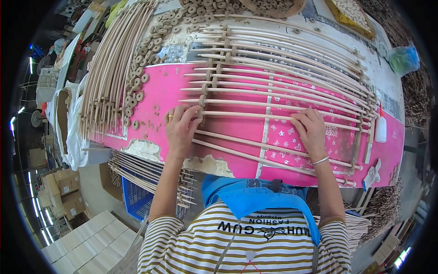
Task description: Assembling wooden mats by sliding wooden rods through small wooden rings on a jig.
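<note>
A row of slim wooden rods (246, 92) lies side by side across the pink table covering, pointed ends to the left. Most of them carry a small wooden ring (205, 91) near the point. My left hand (181, 130) pinches one such wooden ring (200, 112) at the left end of a rod; its fingertips partly hide the ring. Along that same wooden rod (248, 114), my right hand (311, 130) grips the shaft with thumb and fingers, right of the middle. Two more rods (255, 140), with no rings visible at their left ends, lie nearest my body.
Loose wooden rings (139, 73) are scattered left of the row and heaped at the back. A rod bundle (107, 68) lies at far left. On the right are a white squeeze bottle (380, 128), a white glove (372, 175) and a green-blue container (404, 60). A blue crate (137, 194) stands below.
</note>
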`<move>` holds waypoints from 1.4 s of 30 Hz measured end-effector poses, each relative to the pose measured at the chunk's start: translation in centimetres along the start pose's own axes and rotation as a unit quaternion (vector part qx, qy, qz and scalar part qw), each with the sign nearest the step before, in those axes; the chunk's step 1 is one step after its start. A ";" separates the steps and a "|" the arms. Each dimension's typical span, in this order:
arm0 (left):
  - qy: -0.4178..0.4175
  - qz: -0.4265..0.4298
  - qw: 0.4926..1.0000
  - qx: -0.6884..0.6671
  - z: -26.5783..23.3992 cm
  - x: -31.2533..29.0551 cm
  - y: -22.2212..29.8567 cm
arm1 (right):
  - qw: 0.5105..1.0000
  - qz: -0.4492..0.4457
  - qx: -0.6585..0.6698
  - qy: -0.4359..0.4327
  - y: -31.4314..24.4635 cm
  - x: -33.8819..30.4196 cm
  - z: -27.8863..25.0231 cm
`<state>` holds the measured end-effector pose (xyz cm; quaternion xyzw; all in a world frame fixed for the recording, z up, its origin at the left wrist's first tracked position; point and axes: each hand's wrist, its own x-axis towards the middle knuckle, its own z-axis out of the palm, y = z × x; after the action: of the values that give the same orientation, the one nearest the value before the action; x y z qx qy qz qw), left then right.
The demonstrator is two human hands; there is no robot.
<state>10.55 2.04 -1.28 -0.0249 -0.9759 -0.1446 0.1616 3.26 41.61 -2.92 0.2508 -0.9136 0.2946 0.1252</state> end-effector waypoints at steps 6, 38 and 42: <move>0.005 -0.007 1.000 -0.005 -0.6 0.4 -0.6 | 0.999 -0.020 -0.014 0.027 -1.3 0.2 -0.9; 0.056 -0.064 0.963 0.257 -1.2 9.5 -18.3 | 0.993 0.068 0.074 -0.061 -5.3 -5.6 -1.1; 0.039 -0.220 0.952 -0.210 -2.2 6.5 -15.8 | 0.990 0.082 0.108 -0.048 -5.0 -5.8 -1.5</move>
<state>3.54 -13.69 -1.46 0.1623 -0.8980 -0.3787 0.1546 10.97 41.22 -1.52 0.2009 -0.8987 0.3887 0.0288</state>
